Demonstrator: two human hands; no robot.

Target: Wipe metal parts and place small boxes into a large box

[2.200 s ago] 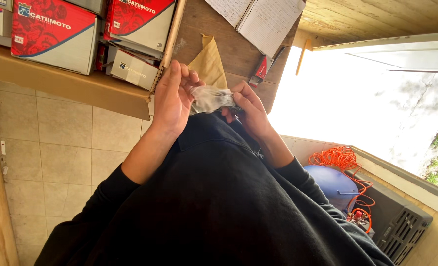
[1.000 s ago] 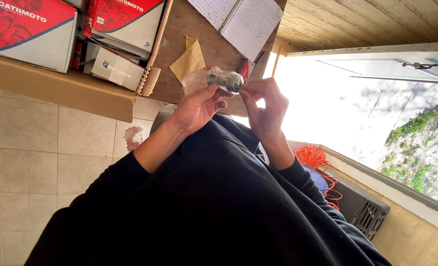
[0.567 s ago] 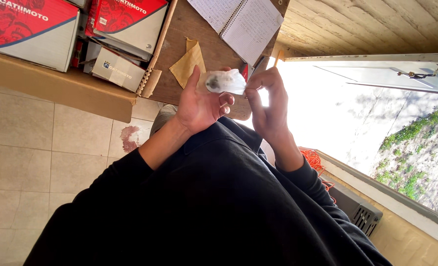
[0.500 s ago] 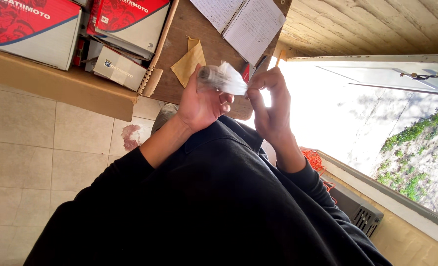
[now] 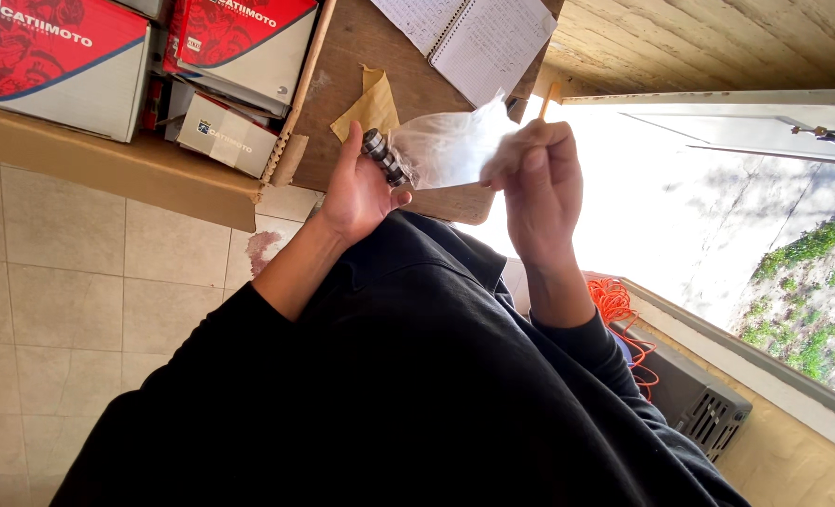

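Wooden table [image 5: 361,38] beyond the hands, open spiral notebook [image 5: 478,38] above the grip, tan paper scrap [image 5: 368,105] just beside the left hand's fingers, wooden stick [image 5: 297,89] along its edge

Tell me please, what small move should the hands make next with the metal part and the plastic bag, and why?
Probably the right hand should pull the clear plastic bag a little further away. The left hand grips the dark metal cylindrical part, whose lower end already shows bare, while the bag seems to cover its other end. A short pull would likely free it.
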